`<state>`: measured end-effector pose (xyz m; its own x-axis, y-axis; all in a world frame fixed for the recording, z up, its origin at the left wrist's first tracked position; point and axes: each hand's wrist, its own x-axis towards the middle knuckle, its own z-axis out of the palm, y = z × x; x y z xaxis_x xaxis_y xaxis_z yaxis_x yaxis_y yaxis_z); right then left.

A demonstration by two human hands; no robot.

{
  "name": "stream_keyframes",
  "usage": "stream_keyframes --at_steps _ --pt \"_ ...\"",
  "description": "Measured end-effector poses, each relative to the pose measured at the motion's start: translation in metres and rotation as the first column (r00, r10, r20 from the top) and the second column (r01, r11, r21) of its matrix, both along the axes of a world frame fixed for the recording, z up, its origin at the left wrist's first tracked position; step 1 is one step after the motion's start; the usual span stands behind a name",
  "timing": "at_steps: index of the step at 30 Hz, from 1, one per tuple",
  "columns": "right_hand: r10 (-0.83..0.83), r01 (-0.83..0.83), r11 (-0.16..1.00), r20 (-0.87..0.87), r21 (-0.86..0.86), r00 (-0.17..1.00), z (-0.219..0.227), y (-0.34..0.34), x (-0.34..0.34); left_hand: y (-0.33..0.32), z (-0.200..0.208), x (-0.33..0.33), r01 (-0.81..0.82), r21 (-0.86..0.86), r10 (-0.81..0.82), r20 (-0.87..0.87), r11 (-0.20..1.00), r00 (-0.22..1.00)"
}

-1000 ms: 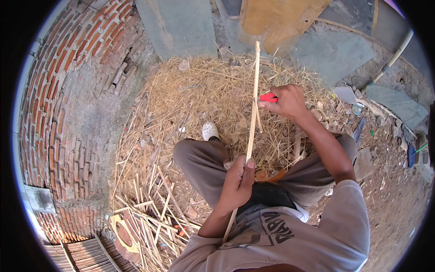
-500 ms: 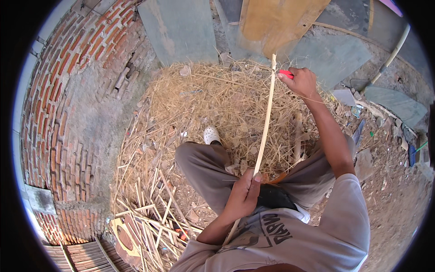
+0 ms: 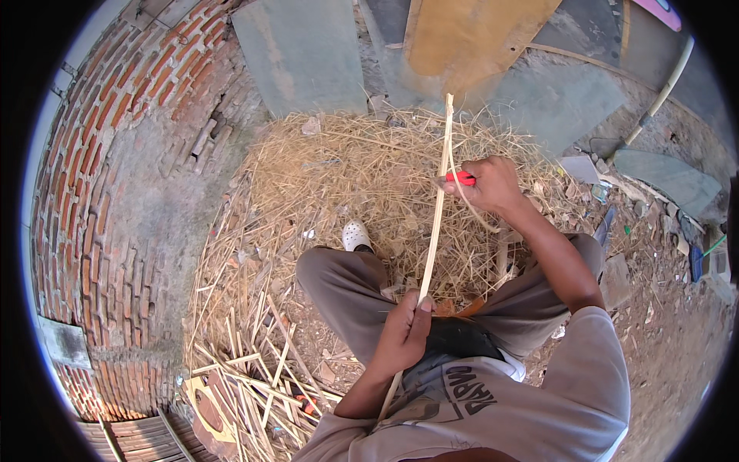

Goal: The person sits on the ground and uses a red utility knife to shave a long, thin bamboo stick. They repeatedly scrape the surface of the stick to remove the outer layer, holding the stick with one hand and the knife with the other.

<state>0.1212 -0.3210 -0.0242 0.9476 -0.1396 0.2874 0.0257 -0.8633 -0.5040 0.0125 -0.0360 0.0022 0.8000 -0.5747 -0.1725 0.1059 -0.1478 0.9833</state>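
A long pale bamboo strip (image 3: 435,239) slants from beside my body up to its frayed far end. My left hand (image 3: 403,333) is closed round its lower part, near my lap. In my right hand (image 3: 493,185) is a red-handled knife (image 3: 462,178), its short blade pointing left against the strip's upper part. A thin curled shaving (image 3: 469,206) peels off the strip there and hangs down past the knife.
Dry shavings (image 3: 339,177) cover the ground ahead. Loose cut strips (image 3: 269,385) lie in a heap at lower left, beside a brick wall (image 3: 100,215). Flat grey sheets (image 3: 304,61) and a tan board (image 3: 469,46) lean at the back. My white clog (image 3: 356,235) shows between.
My right hand has drawn the knife toward me along the strip, and a shaving has lifted off. The strip's far end has shifted a little left. My left hand keeps its grip.
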Motion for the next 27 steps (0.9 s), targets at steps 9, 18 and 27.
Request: stream_keyframes --at_steps 9,18,27 --pt "-0.15 0.147 0.987 0.027 0.071 0.988 -0.001 -0.029 0.015 0.006 0.003 -0.016 0.047 -0.001 -0.047 -0.05 0.999 0.998" --pt "0.011 0.237 0.903 0.57 -0.358 0.822 -0.033 -0.096 0.045 0.005 0.003 -0.011 0.059 0.071 -0.06 0.017 0.996 0.998" --pt "-0.726 0.757 0.641 -0.218 0.129 0.652 -0.046 -0.199 0.047 0.07 0.003 0.003 -0.287 -0.036 0.288 0.043 0.957 0.957"
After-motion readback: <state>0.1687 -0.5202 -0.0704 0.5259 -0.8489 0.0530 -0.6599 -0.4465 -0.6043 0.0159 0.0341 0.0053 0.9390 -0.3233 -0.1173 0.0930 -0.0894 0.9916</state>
